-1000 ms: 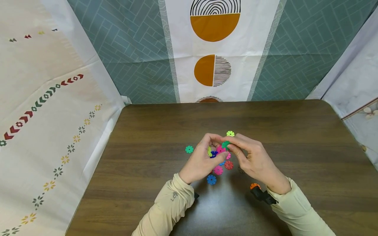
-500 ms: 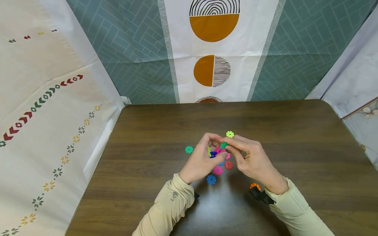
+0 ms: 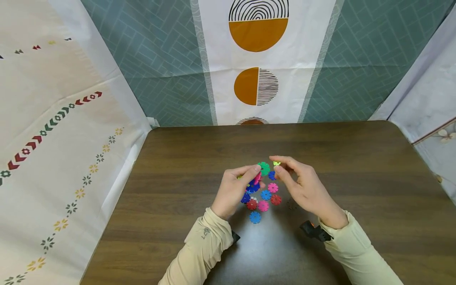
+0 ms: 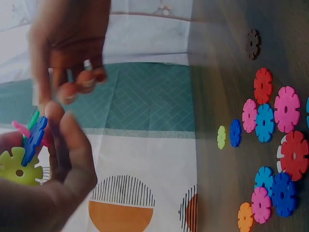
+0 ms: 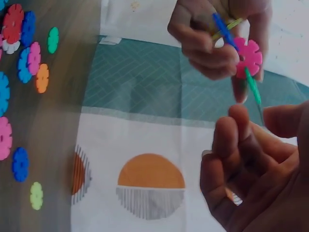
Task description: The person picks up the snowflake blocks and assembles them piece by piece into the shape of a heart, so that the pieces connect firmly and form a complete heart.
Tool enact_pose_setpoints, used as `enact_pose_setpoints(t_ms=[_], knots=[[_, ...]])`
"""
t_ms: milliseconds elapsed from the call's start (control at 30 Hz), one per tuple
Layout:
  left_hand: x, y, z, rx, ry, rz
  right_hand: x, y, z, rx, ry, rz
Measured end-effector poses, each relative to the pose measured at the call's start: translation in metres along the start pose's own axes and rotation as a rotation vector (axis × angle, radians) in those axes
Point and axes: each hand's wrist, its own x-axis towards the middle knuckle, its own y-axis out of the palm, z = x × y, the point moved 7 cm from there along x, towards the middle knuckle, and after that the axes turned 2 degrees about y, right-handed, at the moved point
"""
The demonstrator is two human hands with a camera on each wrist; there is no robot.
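My left hand (image 3: 231, 192) grips a small cluster of notched plastic discs joined at their slots, raised off the table. In it are a yellow-green disc (image 4: 19, 166), a blue disc (image 4: 35, 140), a pink disc (image 5: 249, 58) and, at the outer end, a green disc (image 3: 264, 168). Just right of the cluster is my right hand (image 3: 306, 192), its thumb and forefinger apart. Nothing shows between those fingers; behind them a yellow-green disc lies on the table. The left fingers partly hide the cluster in the head view.
Loose discs lie on the wooden table (image 3: 185, 158) below the hands, among them a pink disc (image 3: 263, 206), a red disc (image 3: 276, 199) and a blue disc (image 3: 255, 217). A dark brown disc (image 4: 252, 44) sits farther right. Patterned cloth (image 3: 171, 79) hangs behind the table.
My right hand has let go of the green disc and stands apart from it. The left hand has shifted left and turned with the cluster, uncovering more discs on the table.
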Motion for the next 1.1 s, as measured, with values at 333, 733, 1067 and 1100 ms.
enact_pose_setpoints(t_ms=[333,733,1067,1100], knots=[[0.002,-0.007,0.000,-0.055,-0.002,-0.070,0.001,0.037,-0.064,-0.187,0.265,0.299],[0.002,-0.011,0.000,-0.038,-0.005,-0.106,-0.004,0.065,-0.103,-0.429,0.303,0.444],[0.004,-0.012,-0.002,-0.063,0.016,-0.115,-0.008,0.069,-0.101,-0.393,0.327,0.505],[0.004,-0.012,-0.002,-0.063,0.018,-0.112,-0.008,0.070,-0.101,-0.384,0.322,0.504]])
